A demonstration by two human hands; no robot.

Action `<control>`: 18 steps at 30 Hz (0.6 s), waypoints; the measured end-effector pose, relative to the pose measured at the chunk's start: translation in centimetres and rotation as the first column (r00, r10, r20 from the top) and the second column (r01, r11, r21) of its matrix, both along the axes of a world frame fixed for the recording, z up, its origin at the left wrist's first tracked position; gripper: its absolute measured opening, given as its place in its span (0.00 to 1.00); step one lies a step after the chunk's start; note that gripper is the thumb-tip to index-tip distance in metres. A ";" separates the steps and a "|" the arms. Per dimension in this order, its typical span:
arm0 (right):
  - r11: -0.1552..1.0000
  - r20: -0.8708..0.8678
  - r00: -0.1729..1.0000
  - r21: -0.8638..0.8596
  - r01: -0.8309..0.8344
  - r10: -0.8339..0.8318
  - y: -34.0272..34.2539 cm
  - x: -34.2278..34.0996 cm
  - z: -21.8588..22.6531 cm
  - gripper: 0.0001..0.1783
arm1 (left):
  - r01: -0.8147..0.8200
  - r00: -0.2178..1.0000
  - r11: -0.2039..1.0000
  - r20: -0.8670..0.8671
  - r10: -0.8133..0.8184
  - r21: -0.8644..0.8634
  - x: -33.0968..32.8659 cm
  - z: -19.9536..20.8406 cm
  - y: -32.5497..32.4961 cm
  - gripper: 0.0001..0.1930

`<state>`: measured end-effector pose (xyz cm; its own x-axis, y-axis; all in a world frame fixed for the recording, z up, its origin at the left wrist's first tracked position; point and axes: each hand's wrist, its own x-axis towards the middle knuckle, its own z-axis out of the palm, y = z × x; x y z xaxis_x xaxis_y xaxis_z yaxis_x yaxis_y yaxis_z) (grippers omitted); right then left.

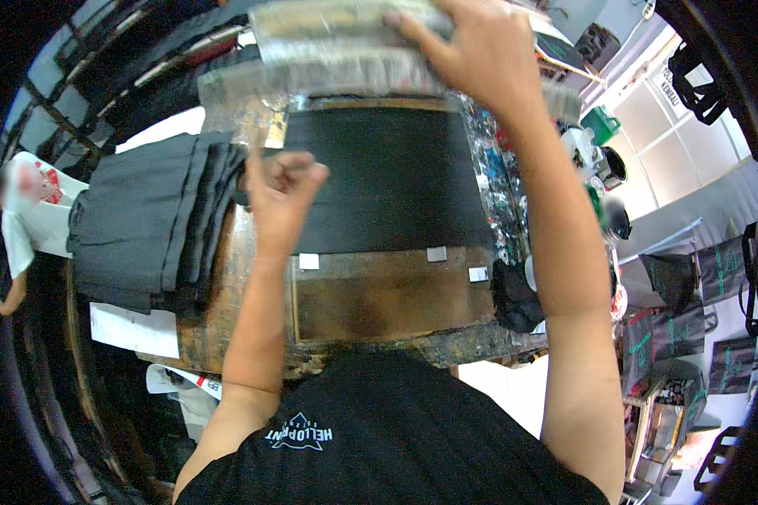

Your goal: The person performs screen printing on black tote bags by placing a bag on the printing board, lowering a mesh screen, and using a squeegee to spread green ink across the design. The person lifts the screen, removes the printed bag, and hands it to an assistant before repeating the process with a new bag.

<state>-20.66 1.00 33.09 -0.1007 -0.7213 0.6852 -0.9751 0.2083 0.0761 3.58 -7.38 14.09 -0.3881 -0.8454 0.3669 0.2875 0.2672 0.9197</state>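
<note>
My right hand (484, 59) reaches to the top of the view and grips the near edge of a paint-smeared screen-printing frame (328, 71), which is tilted up and blurred. My left hand (282, 194) is in the air between a stack of black fabric pieces and the board. Its fingers are partly curled and apart from the thumb, smeared by motion, with nothing visible in them. Below and between my hands, a black fabric piece (387, 181) lies flat on a brown board (379, 295). The stack of black fabric (143, 210) stands to the left.
Small white tabs (309, 261) sit along the fabric's near edge. A white paper (135, 328) lies below the stack. A bunched black cloth (516, 295) rests at the board's right, beside paint-splashed table edging (497, 185). Containers (602, 126) stand farther right. Another person (38, 206) is at far left.
</note>
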 end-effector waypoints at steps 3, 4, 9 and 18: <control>0.997 -0.067 0.997 -0.076 0.029 -0.034 3.5 2.5 -5.7 0.30 | 0.076 0.993 0.996 -0.090 -0.072 0.044 3.8 5.1 -1.4 0.45; 1.000 -0.042 0.999 -0.028 0.013 -0.014 5.3 3.6 -6.8 0.30 | 0.007 0.981 0.989 0.190 -0.036 0.149 5.4 4.7 -1.4 0.39; 0.937 0.122 0.991 0.337 -0.095 0.057 8.9 5.4 -13.4 0.34 | -0.066 0.949 0.993 0.313 0.032 0.099 9.2 -5.9 3.2 0.41; 0.870 0.285 0.954 0.489 -0.063 -0.091 9.6 4.2 -17.5 0.35 | -0.126 0.676 0.866 0.596 0.433 -0.485 11.0 -14.6 4.8 0.63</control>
